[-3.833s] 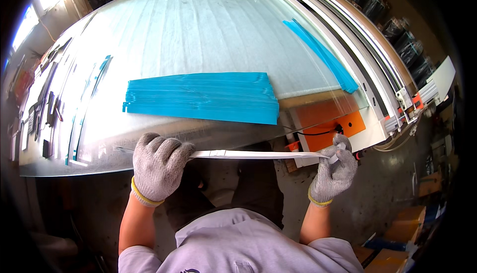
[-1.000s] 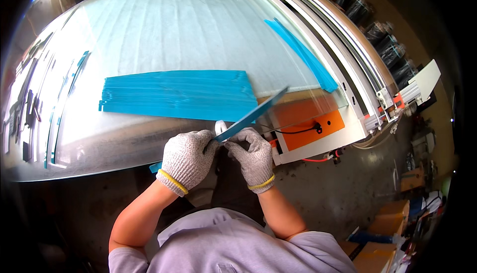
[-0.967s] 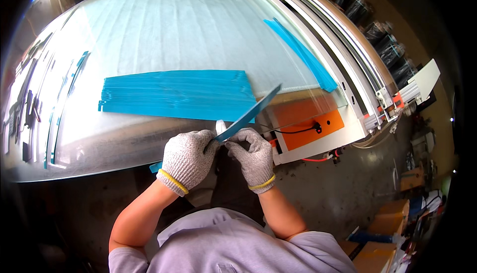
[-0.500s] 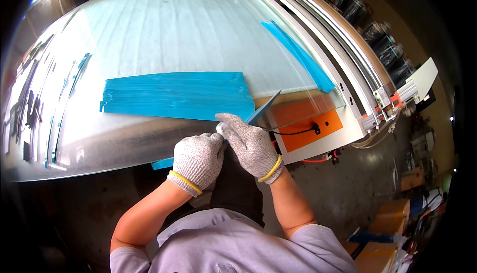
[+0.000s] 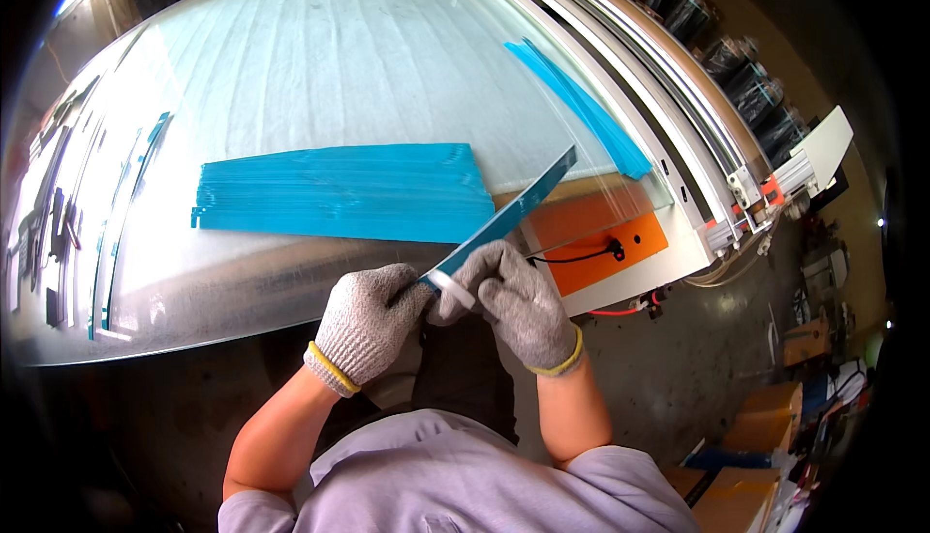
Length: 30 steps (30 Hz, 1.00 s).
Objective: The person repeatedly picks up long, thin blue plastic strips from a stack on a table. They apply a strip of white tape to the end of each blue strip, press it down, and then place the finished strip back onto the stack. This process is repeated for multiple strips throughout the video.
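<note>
My left hand (image 5: 370, 325), in a grey knitted glove with a yellow cuff, is closed on the lower end of a long narrow blue strip (image 5: 528, 199). The strip slants up and away to the right, over the table's near edge. My right hand (image 5: 518, 305), gloved alike, is beside the strip with its fingers curled in. A small white piece (image 5: 451, 288), smeared by motion, lies across the strip at the right fingertips; its kind is unclear. Beyond my hands, a broad layer of blue strips (image 5: 339, 192) lies side by side on the table.
The large glass-topped table (image 5: 320, 68) holds more blue strips (image 5: 581, 107) at right and several thin dark strips (image 5: 58, 233) at left. A white rail machine (image 5: 620, 58) borders its right side, near an orange panel (image 5: 605, 252) with a black cable. Cardboard boxes (image 5: 760, 417) stand lower right.
The held strip's far end has risen and swung to the right, showing more of its face. My right hand has moved down and right, its fingers curling in. My left hand has shifted slightly left.
</note>
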### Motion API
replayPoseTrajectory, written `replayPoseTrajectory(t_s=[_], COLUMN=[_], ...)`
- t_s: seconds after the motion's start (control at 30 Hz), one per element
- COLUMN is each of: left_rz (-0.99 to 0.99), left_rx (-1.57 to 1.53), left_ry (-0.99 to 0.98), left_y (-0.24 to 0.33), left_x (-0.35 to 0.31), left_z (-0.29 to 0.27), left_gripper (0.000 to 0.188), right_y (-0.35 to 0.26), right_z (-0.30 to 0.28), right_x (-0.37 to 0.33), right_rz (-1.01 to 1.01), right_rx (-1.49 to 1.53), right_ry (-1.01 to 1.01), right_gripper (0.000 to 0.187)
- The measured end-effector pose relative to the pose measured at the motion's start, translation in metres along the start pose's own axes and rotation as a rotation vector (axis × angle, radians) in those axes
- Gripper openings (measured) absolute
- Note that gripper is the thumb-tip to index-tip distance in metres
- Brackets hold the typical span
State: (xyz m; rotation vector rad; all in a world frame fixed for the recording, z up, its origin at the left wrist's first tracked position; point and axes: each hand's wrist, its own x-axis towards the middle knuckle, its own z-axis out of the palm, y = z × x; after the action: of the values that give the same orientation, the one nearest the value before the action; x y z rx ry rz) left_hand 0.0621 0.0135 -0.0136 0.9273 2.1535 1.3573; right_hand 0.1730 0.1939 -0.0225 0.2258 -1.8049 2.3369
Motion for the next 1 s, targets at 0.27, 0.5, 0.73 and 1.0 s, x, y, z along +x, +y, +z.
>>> replayPoseTrajectory(t_s=[0.27, 0.5, 0.73, 1.0], left_rz=[0.028, 0.061, 0.108, 0.218], left_rx=[-0.072, -0.143, -0.077, -0.157], left_ry=[0.086, 0.074, 0.219, 0.424], left_y=[-0.002, 0.001, -0.009, -0.013], left_x=[-0.008, -0.009, -0.006, -0.009], left_z=[0.005, 0.01, 0.01, 0.026], left_gripper=[0.022, 0.022, 0.022, 0.02], right_y=[0.012, 0.034, 0.022, 0.02], right_z=[0.021, 0.026, 0.046, 0.054], right_x=[-0.013, -0.001, 0.011, 0.026], right_rz=[0.136, 0.046, -0.247, -0.456], right_rx=[-0.175, -0.346, -1.049, -1.406], right_ry=[0.306, 0.495, 0.409, 0.494], right_gripper=[0.02, 0.011, 0.009, 0.013])
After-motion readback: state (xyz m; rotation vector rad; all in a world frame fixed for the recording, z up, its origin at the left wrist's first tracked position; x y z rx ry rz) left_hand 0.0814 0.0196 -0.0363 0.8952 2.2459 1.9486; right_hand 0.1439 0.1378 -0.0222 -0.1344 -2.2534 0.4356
